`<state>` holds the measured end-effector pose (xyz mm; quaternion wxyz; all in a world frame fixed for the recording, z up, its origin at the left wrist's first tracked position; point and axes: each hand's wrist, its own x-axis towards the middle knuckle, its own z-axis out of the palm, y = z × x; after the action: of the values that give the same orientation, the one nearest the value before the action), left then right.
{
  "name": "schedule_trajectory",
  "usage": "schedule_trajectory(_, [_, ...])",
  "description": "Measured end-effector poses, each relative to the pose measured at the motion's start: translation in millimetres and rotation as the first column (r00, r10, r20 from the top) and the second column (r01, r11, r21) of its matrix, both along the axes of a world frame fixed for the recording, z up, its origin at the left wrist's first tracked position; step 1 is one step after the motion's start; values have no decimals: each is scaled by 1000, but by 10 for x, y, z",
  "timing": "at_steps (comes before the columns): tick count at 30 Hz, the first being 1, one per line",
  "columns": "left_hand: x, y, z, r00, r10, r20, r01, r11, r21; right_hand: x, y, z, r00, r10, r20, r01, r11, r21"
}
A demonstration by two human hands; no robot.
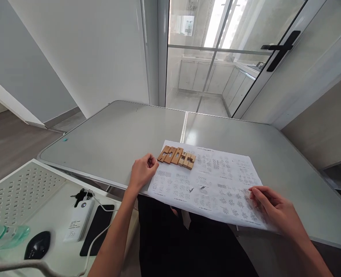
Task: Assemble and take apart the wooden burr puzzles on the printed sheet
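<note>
Several light-brown wooden puzzle pieces (177, 155) lie in a close row on a large white printed sheet (213, 156). They have notches and slots, and some carry dark numbers. Small line diagrams cover the sheet. My left hand (144, 170) rests by the sheet's left edge, just left of the row, with its fingers curled into a loose fist and no object showing in it. Over the right part of the sheet lies my right hand (270, 204), its fingers bent in and pressed together. Nothing is visible between those fingertips, and the palm is hidden.
A grey folding table (124, 127) with a centre seam bears the sheet. At lower left, a white perforated cart (57, 188) holds a white power bank (79, 221), a black phone (97, 231), keys (81, 197), a black mouse (37, 245), a greenish bottle (5, 235) and a cable.
</note>
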<state>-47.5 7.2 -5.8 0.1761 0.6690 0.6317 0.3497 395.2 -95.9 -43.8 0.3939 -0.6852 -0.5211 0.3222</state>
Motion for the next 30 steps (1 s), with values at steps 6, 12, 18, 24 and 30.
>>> schedule_trajectory(6, [79, 4, 16, 988, -44, -146, 67, 986, 155, -44, -23, 60, 999, -14, 38, 14, 1000, -7])
schedule_trajectory(12, [248, 88, 53, 910, -255, -326, 315, 938, 146, -42, -10, 45, 999, 32, 39, -33, 999, 15])
schedule_trajectory(18, [332, 112, 42, 843, -356, -404, 392, 920, 9, -72, -2, 76, 998, 35, 55, -37, 999, 24])
schedule_trajectory(24, [303, -2, 26, 849, -348, -398, 367, 930, -29, -105, -3, 121, 998, 28, 55, -29, 999, 16])
schedule_trajectory(30, [274, -201, 10, 881, -244, -405, 268, 963, 4, -140, 0, 152, 997, 22, 75, -25, 999, 42])
